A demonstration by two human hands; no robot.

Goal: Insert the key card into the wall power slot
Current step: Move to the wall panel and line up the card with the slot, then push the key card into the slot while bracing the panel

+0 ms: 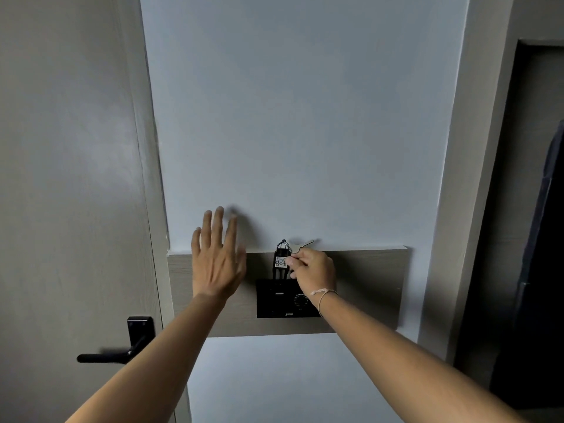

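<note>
A black wall power slot unit (pixel 282 300) is mounted on a grey wooden panel (pixel 366 285). A black key card (pixel 280 264) with a white label reading 407 stands upright with its lower end in the top of the unit. A ring with a metal key (pixel 305 244) hangs at its top. My right hand (pixel 314 271) pinches the card's right side. My left hand (pixel 218 254) is flat, fingers spread, over the panel's left part and holds nothing.
A grey door with a black lever handle (pixel 122 346) is on the left. White wall (pixel 305 117) fills the middle. At the right, a dark opening with dark fabric (pixel 546 239) hanging in it.
</note>
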